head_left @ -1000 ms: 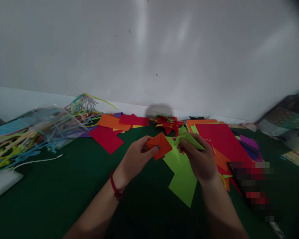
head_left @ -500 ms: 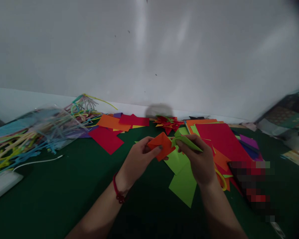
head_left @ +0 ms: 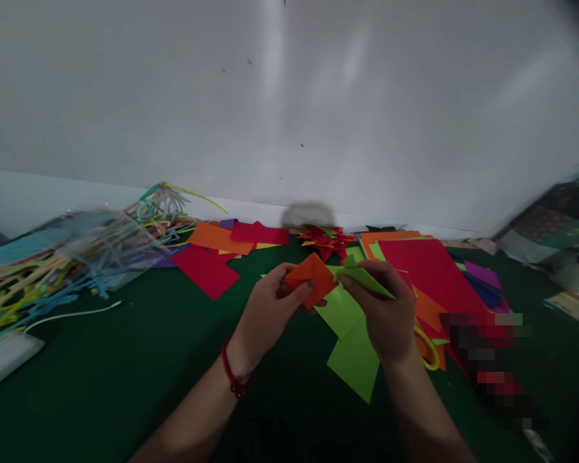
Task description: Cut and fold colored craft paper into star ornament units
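Note:
My left hand (head_left: 266,310) pinches a folded orange paper piece (head_left: 312,278) above the dark green table (head_left: 125,373). A red bead bracelet sits on that wrist. My right hand (head_left: 386,314) grips a folded light green paper piece (head_left: 364,278), whose tip touches the orange piece's right edge. Two flat light green paper squares (head_left: 354,350) lie on the table under and between my hands.
Red, orange and purple paper sheets (head_left: 429,270) spread to the right and behind. A red and yellow folded paper star (head_left: 325,238) lies near the wall. Coloured strips and a plastic bag (head_left: 77,257) pile at the left. A white block (head_left: 4,354) lies at the left edge.
My hands have drawn closer together, and the green piece's tip now meets the orange piece. Both hands shifted slightly lower in view.

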The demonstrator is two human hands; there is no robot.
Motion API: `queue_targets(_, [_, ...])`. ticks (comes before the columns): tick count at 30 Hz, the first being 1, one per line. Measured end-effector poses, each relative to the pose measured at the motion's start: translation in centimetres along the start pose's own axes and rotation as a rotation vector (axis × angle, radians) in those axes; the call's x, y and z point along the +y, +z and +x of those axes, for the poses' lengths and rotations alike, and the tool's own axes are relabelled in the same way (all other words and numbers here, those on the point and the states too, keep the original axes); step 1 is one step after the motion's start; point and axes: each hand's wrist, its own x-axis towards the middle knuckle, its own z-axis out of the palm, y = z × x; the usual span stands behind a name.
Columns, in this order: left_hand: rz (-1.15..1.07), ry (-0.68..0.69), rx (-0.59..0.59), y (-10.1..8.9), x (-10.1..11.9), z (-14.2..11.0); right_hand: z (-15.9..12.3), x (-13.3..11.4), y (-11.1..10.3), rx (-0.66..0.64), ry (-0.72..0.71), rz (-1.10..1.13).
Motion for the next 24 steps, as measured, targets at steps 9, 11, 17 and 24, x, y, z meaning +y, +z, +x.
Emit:
queue_targets(9, [0.098, 0.035, 0.056, -0.03, -0.11, 0.02, -0.06, -0.17, -0.09, -0.043, -0.088, -0.013])
queue_targets(11, [0.124, 0.05, 0.067, -0.01, -0.03, -0.03, -0.04, -0.02, -0.03, -0.036, -0.084, 0.006])
queue_targets(17, [0.136, 0.087, 0.058, 0.19, 0.18, -0.22, -0.05, 0.49, 0.05, -0.02, -0.054, 0.02])
queue_targets(24, [0.201, 0.102, 0.104, 0.28, 0.06, -0.18, 0.25, 0.23, -0.37, -0.054, -0.036, 0.029])
